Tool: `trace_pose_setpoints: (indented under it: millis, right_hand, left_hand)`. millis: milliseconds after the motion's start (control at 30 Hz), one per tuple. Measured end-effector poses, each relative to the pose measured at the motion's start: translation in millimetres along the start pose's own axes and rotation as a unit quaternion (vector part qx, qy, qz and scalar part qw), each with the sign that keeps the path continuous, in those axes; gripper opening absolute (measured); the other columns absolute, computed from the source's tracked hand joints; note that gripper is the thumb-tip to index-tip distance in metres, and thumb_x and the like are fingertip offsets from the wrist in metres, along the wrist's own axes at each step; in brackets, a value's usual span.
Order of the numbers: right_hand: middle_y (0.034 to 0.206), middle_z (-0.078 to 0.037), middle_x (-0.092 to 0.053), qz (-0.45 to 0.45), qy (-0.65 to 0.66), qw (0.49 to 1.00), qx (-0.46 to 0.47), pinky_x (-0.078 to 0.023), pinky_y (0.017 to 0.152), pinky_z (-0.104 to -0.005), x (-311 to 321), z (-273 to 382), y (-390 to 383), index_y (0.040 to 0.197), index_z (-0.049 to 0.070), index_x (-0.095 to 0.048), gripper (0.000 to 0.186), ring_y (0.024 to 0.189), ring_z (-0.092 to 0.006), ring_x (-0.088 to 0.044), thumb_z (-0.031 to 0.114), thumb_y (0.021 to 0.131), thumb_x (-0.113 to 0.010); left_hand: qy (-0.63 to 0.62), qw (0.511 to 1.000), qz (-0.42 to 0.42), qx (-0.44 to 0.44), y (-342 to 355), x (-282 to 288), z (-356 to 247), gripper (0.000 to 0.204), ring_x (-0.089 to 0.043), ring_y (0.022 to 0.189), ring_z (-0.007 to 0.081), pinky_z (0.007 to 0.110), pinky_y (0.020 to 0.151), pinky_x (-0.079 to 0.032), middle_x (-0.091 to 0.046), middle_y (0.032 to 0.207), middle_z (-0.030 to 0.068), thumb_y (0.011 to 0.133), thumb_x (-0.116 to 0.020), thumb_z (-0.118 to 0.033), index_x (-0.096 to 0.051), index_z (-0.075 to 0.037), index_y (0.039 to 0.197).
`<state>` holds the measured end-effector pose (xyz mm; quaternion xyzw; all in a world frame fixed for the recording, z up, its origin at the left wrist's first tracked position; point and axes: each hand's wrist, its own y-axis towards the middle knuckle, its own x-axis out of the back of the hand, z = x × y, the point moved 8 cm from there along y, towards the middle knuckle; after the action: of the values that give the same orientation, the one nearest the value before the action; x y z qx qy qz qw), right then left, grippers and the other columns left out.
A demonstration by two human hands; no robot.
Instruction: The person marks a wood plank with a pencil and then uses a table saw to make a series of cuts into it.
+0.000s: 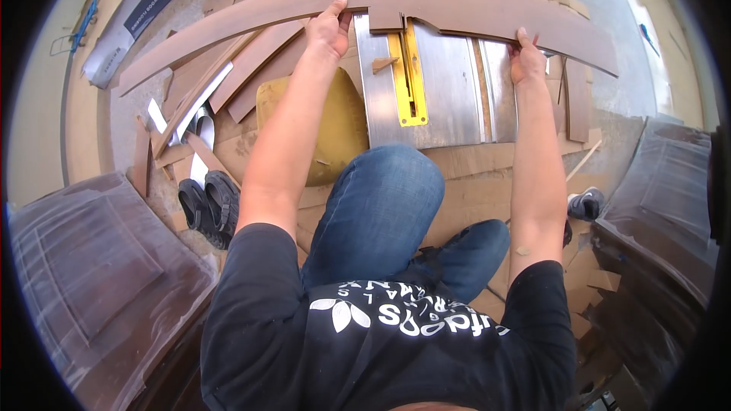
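Note:
A long brown floorboard [487,1] spans the far part of the head view, its ends curved by the lens. My left hand [329,32] grips its near edge left of the middle, thumb on top. My right hand [527,59] holds the same edge farther right, thumb on its face. Between my hands the board's near edge is stepped, with a narrow slit. Below it lies a table saw's metal top [449,87] with a yellow insert [401,97]; the board hides the insert's far end. A small wood offcut [384,65] rests beside the insert.
Loose boards [255,72] and scraps lie left of the saw, near a dull yellow padded-looking object [312,133]. Dark clogs [221,202] stand at left, a grey shoe [585,204] at right. Plastic-covered furniture [99,251] flanks me; cardboard [480,190] covers the floor.

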<state>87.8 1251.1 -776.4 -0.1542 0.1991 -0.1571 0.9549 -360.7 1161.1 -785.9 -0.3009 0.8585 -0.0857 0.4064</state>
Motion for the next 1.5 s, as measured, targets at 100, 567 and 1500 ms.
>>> trace_pose_setpoints:
  millis: [100, 567, 1500]
  right_hand:
    - [0.109, -0.008, -0.068, -0.006, 0.002, 1.0, -0.003, -0.053, 0.078, -0.0378, 9.6, -4.5, -4.1, 0.12, 0.005, -0.061, 0.027, 0.095, -0.0225, -0.065, 0.013, 0.097, -0.073]
    - [0.113, -0.008, -0.067, 0.002, 0.011, 1.0, 0.009, -0.053, 0.086, -0.0406, 38.8, -6.0, -27.4, 0.123, 0.004, -0.059, 0.03, 0.099, -0.0222, -0.064, 0.012, 0.098, -0.072]
    - [0.115, -0.01, -0.066, -0.004, 0.021, 1.0, 0.013, -0.055, 0.087, -0.042, 30.1, -4.5, -14.0, 0.126, 0.003, -0.058, 0.032, 0.101, -0.0248, -0.065, 0.011, 0.098, -0.071]
  left_hand:
    - [0.001, 1.0, -0.014, 0.009, -10.3, 4.0, 3.0, 0.034, -0.065, 0.106, 0.0231, 0.034, 0.097, -0.058, -0.064, 0.117, 0.0107, 0.093, -0.073, -0.001, -0.056, -0.002, 0.123]
    - [-0.003, 1.0, -0.003, 0.021, -45.7, 19.6, 13.5, 0.043, -0.065, 0.11, 0.0242, 0.037, 0.099, -0.058, -0.065, 0.121, 0.0091, 0.092, -0.074, 0.003, -0.055, -0.006, 0.13]
    - [0.023, 0.999, -0.015, 0.025, -36.5, 7.5, 7.4, 0.036, -0.064, 0.108, 0.0224, 0.033, 0.098, -0.056, -0.064, 0.119, 0.01, 0.093, -0.075, -0.003, -0.058, -0.002, 0.124]
